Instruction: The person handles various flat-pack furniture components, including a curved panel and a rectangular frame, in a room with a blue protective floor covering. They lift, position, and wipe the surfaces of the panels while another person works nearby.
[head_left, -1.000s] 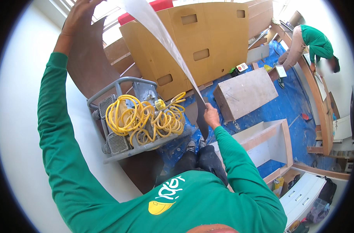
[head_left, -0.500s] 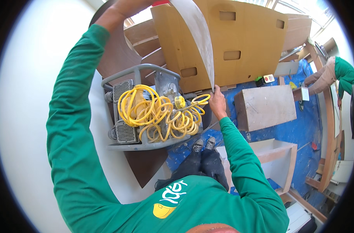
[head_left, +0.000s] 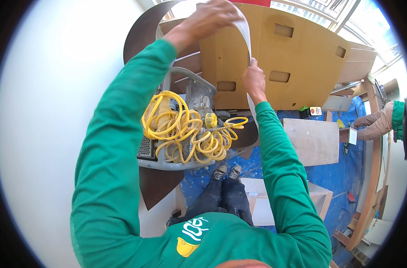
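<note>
A long, thin, flexible strip [head_left: 245, 29] with a whitish face arches down in front of me. My right hand [head_left: 255, 81] is closed round its edge, and more of the strip hangs below that hand. At the top of the bend, my left hand [head_left: 210, 18] reaches across the strip, its fingers smeared by motion, so their grip is unclear. Behind my left forearm curves a dark brown sheet [head_left: 141, 33]; whether it joins the strip I cannot tell. Below my hands stands a grey-framed machine [head_left: 183, 166] with a coiled yellow hose [head_left: 168, 129] heaped on it.
A large brown panel [head_left: 310, 58] with rectangular cutouts leans beyond the machine. A wooden box [head_left: 311, 142] and a white open cabinet [head_left: 261, 210] stand on blue floor sheeting [head_left: 346, 174] to the right. A white wall rises at left. A co-worker [head_left: 377, 123] bends at far right.
My left hand has moved right and down along the strip, and my right hand has risen. The strip's bend has tightened. The view has shifted, and the co-worker shows less.
</note>
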### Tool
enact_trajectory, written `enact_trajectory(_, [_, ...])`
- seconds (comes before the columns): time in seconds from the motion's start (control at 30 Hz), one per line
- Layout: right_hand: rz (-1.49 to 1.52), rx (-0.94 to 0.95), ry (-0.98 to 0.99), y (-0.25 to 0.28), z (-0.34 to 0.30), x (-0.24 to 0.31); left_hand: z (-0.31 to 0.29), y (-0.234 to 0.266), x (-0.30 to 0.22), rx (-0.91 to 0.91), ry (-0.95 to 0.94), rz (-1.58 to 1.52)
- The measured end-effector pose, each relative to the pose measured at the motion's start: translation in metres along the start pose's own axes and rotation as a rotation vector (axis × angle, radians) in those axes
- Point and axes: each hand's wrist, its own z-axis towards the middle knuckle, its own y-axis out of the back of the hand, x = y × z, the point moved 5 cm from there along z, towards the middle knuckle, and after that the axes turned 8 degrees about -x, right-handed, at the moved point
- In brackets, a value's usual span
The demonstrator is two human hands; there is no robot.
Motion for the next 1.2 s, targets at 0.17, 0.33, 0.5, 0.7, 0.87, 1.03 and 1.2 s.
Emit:
enact_trajectory(0.17, [0.094,0.048,-0.051,-0.003,-0.013,-0.025,-0.148,0.082,0.074,-0.059,0.657,0.496])
enact_trajectory(0.33, [0.149,0.005,0.009,-0.015,-0.019,-0.025,-0.332,0.086,0.120,0.561,1.302,0.350])
enact_trajectory(0.5, [0.084,0.001,-0.042,-0.013,-0.028,-0.029,-0.394,0.060,0.136,0.518,1.372,0.421])
enact_trajectory(0.7, [0.126,-0.051,-0.093,0.004,-0.048,-0.053,-0.376,0.062,0.149,0.448,1.342,0.556])
enact_trajectory(0.87, [0.231,-0.137,-0.056,0.016,-0.064,-0.066,-0.423,0.045,0.172,0.463,1.195,0.149])
enact_trajectory(1.03, [0.178,-0.175,-0.104,0.021,-0.081,-0.083,-0.395,0.028,0.200,0.438,1.002,0.299])
enact_trajectory(1.2, [0.178,-0.185,-0.101,0.017,-0.092,-0.097,-0.339,0.035,0.214,0.294,0.913,0.369])
